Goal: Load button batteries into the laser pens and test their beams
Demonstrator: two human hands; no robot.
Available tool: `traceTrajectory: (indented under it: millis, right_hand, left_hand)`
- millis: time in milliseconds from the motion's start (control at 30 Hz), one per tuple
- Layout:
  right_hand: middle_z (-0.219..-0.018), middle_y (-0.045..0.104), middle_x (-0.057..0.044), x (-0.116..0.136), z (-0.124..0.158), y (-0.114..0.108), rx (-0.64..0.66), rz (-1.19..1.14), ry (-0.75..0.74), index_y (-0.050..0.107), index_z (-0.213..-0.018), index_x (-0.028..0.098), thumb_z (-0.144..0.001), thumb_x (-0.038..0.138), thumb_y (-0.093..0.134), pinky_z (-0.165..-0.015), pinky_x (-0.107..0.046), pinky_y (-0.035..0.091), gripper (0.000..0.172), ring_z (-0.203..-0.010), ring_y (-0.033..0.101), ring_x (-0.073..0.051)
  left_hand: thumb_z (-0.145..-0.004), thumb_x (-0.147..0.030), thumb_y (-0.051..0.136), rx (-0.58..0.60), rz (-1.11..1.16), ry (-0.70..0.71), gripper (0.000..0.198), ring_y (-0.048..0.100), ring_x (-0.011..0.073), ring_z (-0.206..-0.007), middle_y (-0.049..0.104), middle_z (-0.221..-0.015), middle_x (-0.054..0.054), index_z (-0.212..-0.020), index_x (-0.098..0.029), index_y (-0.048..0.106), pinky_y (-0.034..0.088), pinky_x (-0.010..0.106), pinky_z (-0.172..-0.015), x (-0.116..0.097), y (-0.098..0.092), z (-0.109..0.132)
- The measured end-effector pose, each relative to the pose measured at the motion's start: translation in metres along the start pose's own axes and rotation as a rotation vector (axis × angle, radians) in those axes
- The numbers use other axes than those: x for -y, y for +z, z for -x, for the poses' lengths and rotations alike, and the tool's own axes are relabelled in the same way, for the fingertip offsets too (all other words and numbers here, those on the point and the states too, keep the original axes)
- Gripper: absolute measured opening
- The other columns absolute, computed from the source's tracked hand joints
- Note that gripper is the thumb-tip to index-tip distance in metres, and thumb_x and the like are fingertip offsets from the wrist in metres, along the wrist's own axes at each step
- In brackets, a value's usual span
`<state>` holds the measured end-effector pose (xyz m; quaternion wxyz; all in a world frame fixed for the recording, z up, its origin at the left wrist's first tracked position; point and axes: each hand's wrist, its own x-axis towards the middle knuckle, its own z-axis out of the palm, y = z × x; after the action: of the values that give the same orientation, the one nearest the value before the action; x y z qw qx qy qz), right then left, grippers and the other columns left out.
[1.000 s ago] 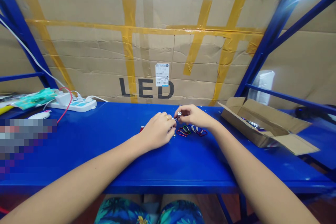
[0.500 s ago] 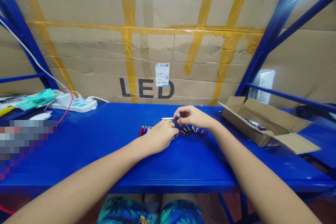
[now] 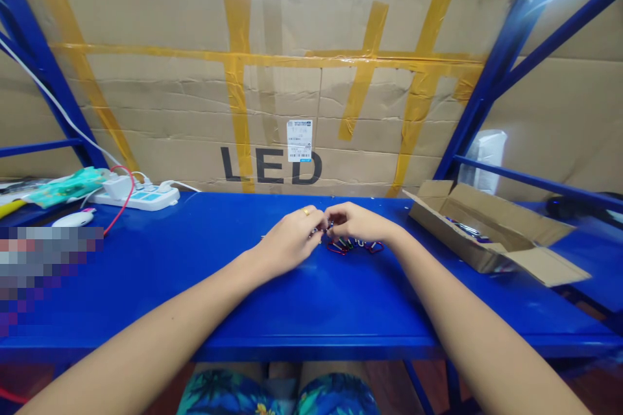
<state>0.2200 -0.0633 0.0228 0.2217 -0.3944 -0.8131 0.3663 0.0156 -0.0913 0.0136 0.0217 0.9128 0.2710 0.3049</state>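
My left hand [image 3: 294,237] and my right hand [image 3: 360,224] meet over the blue table, fingertips almost touching. Both are closed in a pinch. Between the right fingertips is a small dark tube [image 3: 330,225], mostly covered by the fingers; earlier its silver round end showed. Whatever the left fingers grip is too covered to make out. Just below the right hand lie several small coloured carabiners [image 3: 374,247], red and silver among them. The row of small coloured tubes is hidden behind my left hand.
An open cardboard box [image 3: 491,233] with shiny metal pieces stands at the right. A white power strip [image 3: 156,197] with plugs and cables lies at the back left, near a white computer mouse [image 3: 73,218]. A large cardboard sheet [image 3: 195,110] closes off the back.
My left hand has risen from the row of coloured tubes toward my right fingertips. My right hand has dipped slightly and turned, so the tube's silver end no longer shows.
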Motion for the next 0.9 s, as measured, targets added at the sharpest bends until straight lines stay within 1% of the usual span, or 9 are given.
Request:
traceTrajectory:
  millis: [100, 200, 267, 400, 467, 600, 667, 767, 900]
  right_hand:
    - [-0.071, 0.063, 0.0, 0.003, 0.001, 0.004, 0.05, -0.019, 0.013, 0.061, -0.08, 0.017, -0.067, 0.013, 0.056, -0.059, -0.026, 0.045, 0.014, -0.063, 0.057, -0.013]
    - [-0.067, 0.061, 0.001, 0.006, 0.001, 0.006, 0.118, -0.066, 0.01, 0.059, -0.078, 0.018, -0.068, 0.013, 0.055, -0.055, -0.025, 0.043, 0.011, -0.059, 0.055, -0.013]
    - [-0.066, 0.061, 0.002, 0.008, 0.002, 0.007, 0.131, -0.082, 0.002, 0.058, -0.076, 0.018, -0.069, 0.015, 0.056, -0.054, -0.025, 0.043, 0.008, -0.058, 0.054, -0.013]
    - [-0.071, 0.061, 0.001, 0.007, 0.001, 0.006, 0.105, -0.105, -0.018, 0.06, -0.082, 0.017, -0.071, 0.019, 0.059, -0.058, -0.026, 0.045, 0.011, -0.061, 0.055, -0.013]
    - [-0.073, 0.062, 0.001, 0.007, 0.001, 0.005, 0.073, -0.08, -0.025, 0.061, -0.083, 0.016, -0.071, 0.02, 0.06, -0.062, -0.027, 0.045, 0.012, -0.064, 0.055, -0.013]
    - [-0.072, 0.061, 0.001, 0.005, 0.0, 0.002, -0.021, 0.032, -0.028, 0.062, -0.08, 0.016, -0.072, 0.02, 0.06, -0.064, -0.026, 0.043, 0.009, -0.066, 0.054, -0.013]
    - [-0.071, 0.061, 0.001, 0.004, -0.001, 0.001, -0.065, 0.07, -0.027, 0.063, -0.079, 0.016, -0.073, 0.021, 0.06, -0.064, -0.026, 0.042, 0.008, -0.067, 0.053, -0.013]
    - [-0.073, 0.062, 0.0, 0.002, -0.002, 0.0, -0.123, 0.11, -0.027, 0.064, -0.08, 0.016, -0.074, 0.022, 0.06, -0.066, -0.027, 0.043, 0.009, -0.069, 0.054, -0.014]
    - [-0.076, 0.063, -0.002, 0.001, -0.003, 0.001, -0.15, 0.135, -0.022, 0.064, -0.081, 0.017, -0.074, 0.023, 0.061, -0.066, -0.028, 0.043, 0.01, -0.071, 0.055, -0.015]
  left_hand:
    - [-0.087, -0.009, 0.046, -0.105, 0.028, 0.001, 0.012, 0.055, 0.0148, -0.081, 0.058, -0.09, 0.003, -0.088, -0.017, 0.054, 0.046, 0.029, -0.074, 0.003, 0.0, 0.0]
    - [-0.087, -0.008, 0.046, -0.103, 0.054, 0.014, 0.014, 0.056, 0.0152, -0.085, 0.059, -0.091, 0.004, -0.087, -0.017, 0.055, 0.046, 0.029, -0.076, 0.004, 0.003, 0.0]
    - [-0.087, -0.007, 0.046, -0.096, 0.073, 0.012, 0.014, 0.057, 0.0151, -0.086, 0.06, -0.091, 0.004, -0.087, -0.017, 0.056, 0.046, 0.029, -0.077, 0.004, 0.004, 0.0]
    - [-0.088, -0.01, 0.048, -0.096, 0.091, -0.004, 0.012, 0.058, 0.0148, -0.085, 0.061, -0.091, 0.003, -0.089, -0.018, 0.058, 0.047, 0.029, -0.076, 0.002, 0.003, -0.001]
    - [-0.088, -0.01, 0.048, -0.122, 0.097, -0.011, 0.013, 0.058, 0.0142, -0.084, 0.062, -0.092, 0.003, -0.091, -0.018, 0.058, 0.047, 0.029, -0.076, 0.003, 0.0, -0.002]
    - [-0.087, -0.011, 0.048, -0.173, 0.016, -0.077, 0.015, 0.057, 0.0151, -0.082, 0.064, -0.087, 0.003, -0.09, -0.017, 0.061, 0.046, 0.03, -0.076, 0.018, -0.012, -0.005]
    - [-0.084, -0.013, 0.049, -0.121, -0.055, -0.126, 0.015, 0.057, 0.0176, -0.085, 0.066, -0.087, 0.004, -0.087, -0.018, 0.063, 0.045, 0.033, -0.078, 0.029, -0.016, -0.005]
    - [-0.08, -0.019, 0.053, -0.005, -0.11, -0.217, 0.015, 0.057, 0.021, -0.087, 0.068, -0.084, 0.004, -0.08, -0.019, 0.067, 0.044, 0.036, -0.081, 0.042, -0.017, -0.005]
    - [-0.074, -0.022, 0.055, 0.138, -0.07, -0.355, 0.015, 0.059, 0.0201, -0.075, 0.069, -0.073, 0.004, -0.068, -0.021, 0.069, 0.042, 0.032, -0.068, 0.048, -0.011, -0.009]
